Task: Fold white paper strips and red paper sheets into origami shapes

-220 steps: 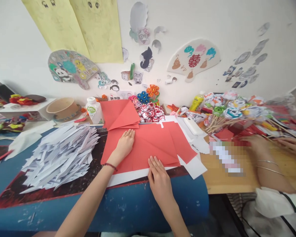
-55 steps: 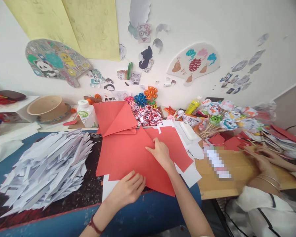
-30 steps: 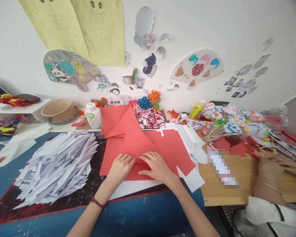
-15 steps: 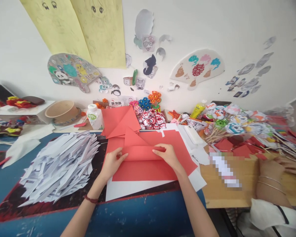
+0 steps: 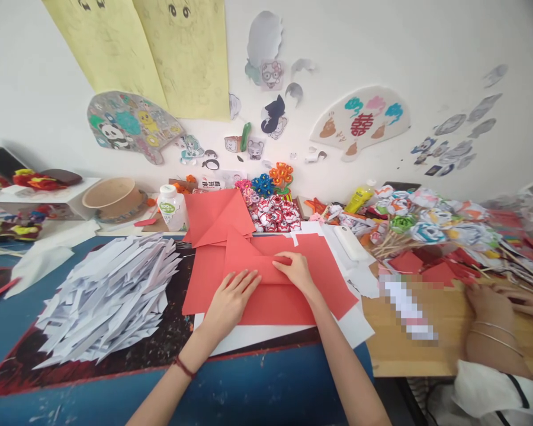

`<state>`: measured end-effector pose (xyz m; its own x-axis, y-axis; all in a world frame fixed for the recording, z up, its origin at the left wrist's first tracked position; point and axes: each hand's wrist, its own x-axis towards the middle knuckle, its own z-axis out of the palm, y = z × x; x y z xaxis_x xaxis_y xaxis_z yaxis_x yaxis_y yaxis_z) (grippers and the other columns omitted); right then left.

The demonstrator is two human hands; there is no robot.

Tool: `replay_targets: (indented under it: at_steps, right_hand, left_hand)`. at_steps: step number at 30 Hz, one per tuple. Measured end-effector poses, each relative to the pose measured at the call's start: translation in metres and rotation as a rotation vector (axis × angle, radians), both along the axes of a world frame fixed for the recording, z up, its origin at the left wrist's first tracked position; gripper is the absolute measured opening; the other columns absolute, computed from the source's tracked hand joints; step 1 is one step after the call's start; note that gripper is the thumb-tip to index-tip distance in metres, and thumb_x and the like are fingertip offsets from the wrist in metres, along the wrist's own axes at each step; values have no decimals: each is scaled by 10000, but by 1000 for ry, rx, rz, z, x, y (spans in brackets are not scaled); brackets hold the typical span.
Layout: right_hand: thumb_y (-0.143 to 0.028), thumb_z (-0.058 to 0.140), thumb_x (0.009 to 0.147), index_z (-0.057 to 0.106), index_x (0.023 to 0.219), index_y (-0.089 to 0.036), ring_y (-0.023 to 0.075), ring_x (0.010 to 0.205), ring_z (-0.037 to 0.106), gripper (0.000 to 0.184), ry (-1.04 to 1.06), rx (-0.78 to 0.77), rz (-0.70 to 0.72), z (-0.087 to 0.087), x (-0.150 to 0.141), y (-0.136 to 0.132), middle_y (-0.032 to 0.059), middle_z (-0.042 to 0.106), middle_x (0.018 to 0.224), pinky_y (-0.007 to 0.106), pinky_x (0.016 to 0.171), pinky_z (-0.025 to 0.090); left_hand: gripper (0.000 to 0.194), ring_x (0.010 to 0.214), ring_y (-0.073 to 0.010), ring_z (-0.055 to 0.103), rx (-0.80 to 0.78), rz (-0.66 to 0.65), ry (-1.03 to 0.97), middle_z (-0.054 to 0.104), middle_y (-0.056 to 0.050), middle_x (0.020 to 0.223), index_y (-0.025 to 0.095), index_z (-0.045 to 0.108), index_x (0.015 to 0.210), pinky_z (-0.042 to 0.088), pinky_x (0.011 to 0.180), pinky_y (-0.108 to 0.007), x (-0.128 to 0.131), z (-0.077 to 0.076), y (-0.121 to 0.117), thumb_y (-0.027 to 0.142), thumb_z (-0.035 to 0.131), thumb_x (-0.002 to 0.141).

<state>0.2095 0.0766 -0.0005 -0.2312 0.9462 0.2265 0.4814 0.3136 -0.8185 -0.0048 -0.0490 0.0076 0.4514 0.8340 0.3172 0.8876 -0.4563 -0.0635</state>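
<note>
A sheet of red paper (image 5: 273, 273), its near edge folded over into a band, lies on more red sheets (image 5: 257, 310). My left hand (image 5: 231, 299) rests flat on the left part of the band, fingers stretched out and a little apart. The right end of the band is pinched between the thumb and fingers of my right hand (image 5: 296, 273). A pointed part of the sheet sticks out beyond the band at the upper left. Behind it, folded red squares (image 5: 220, 216) with diagonal creases are stacked. White paper (image 5: 353, 322) shows under the red sheets.
To the left is a heap of folded white paper pieces (image 5: 111, 296). A white bottle (image 5: 173, 208), red-and-white folded pieces (image 5: 275, 214) and a white box-like object (image 5: 350, 242) stand behind. Paper flowers on sticks (image 5: 426, 219) lie at right, near another person's hands (image 5: 488, 305).
The red sheet's near edge has been turned up into a folded band. Within the last half second my left hand has gone from holding the band's left end to lying flat on it.
</note>
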Motion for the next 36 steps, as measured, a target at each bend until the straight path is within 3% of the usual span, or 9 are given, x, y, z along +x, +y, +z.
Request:
replay_targets:
  at_steps: [7, 12, 15, 19, 22, 26, 30, 33, 36]
  right_hand:
    - [-319, 652, 837, 734, 1002, -195, 247, 968, 694, 222, 57, 58, 1, 9, 7, -13, 78, 749, 1020, 399, 922, 524]
    - [-274, 582, 911, 628, 1258, -228, 263, 1180, 582, 353, -85, 335, -126, 15, 16, -39, 95, 653, 1241, 460, 1042, 452]
    - [-224, 464, 979, 572, 1341, -267, 242, 1289, 513, 380, -251, 432, -17, 14, 21, -66, 67, 596, 1348, 461, 1109, 400]
    - [-166, 388, 999, 453, 1453, -272, 239, 1388, 417, 472, -453, 409, 160, 1, 23, -90, 39, 496, 1467, 484, 1134, 392]
    - [-81, 337, 973, 406, 1483, -261, 222, 1411, 382, 546, -481, 344, 174, -9, 24, -89, 40, 448, 1501, 474, 1134, 406]
    - [44, 293, 865, 400, 1482, -289, 182, 1415, 373, 708, -420, 296, 228, -12, 24, -71, 9, 438, 1508, 458, 1153, 393]
    - [42, 316, 850, 444, 1454, -304, 186, 1406, 390, 708, -396, 288, 272, -13, 25, -56, -3, 462, 1491, 472, 1145, 401]
    - [-5, 338, 905, 478, 1435, -293, 219, 1432, 342, 618, -430, 314, 184, -14, 26, -60, 8, 432, 1513, 508, 1156, 369]
    - [-84, 346, 963, 467, 1445, -267, 254, 1427, 352, 529, -409, 333, -2, -14, 23, -78, 49, 424, 1518, 535, 1140, 379]
  left_hand:
    - [542, 1341, -238, 464, 13, 37, -55, 460, -65, 1498, 237, 406, 1477, 371, 1085, -423, -4, 1, 2, 108, 396, 951]
    - [536, 1301, -250, 499, -11, 84, -48, 487, -55, 1478, 253, 437, 1458, 380, 1060, -424, -3, 0, 0, 101, 405, 945]
    - [529, 1279, -263, 514, -11, 119, -45, 496, -64, 1470, 243, 429, 1464, 409, 1015, -419, -3, -4, -1, 114, 410, 952]
    - [508, 1245, -279, 534, 13, 166, -43, 497, -89, 1466, 211, 416, 1473, 429, 985, -432, 0, -10, -2, 146, 404, 970]
    - [509, 1284, -294, 504, 19, 179, -24, 450, -97, 1499, 194, 401, 1482, 414, 1010, -457, 8, -11, -5, 144, 388, 976]
    - [482, 1355, -273, 446, 11, 95, -20, 423, -90, 1518, 201, 405, 1479, 387, 1067, -460, 24, -7, -8, 180, 371, 999]
    - [447, 1373, -237, 433, -9, 3, -47, 469, -76, 1489, 210, 434, 1456, 361, 1105, -431, 35, -6, -4, 210, 361, 1015]
    - [446, 1375, -227, 431, -29, 6, -80, 472, -65, 1488, 210, 420, 1461, 361, 1106, -413, 36, -9, -1, 223, 366, 1018]
    - [462, 1388, -227, 413, -38, 19, -105, 454, -59, 1501, 210, 391, 1480, 355, 1113, -412, 36, -12, 0, 231, 363, 1020]
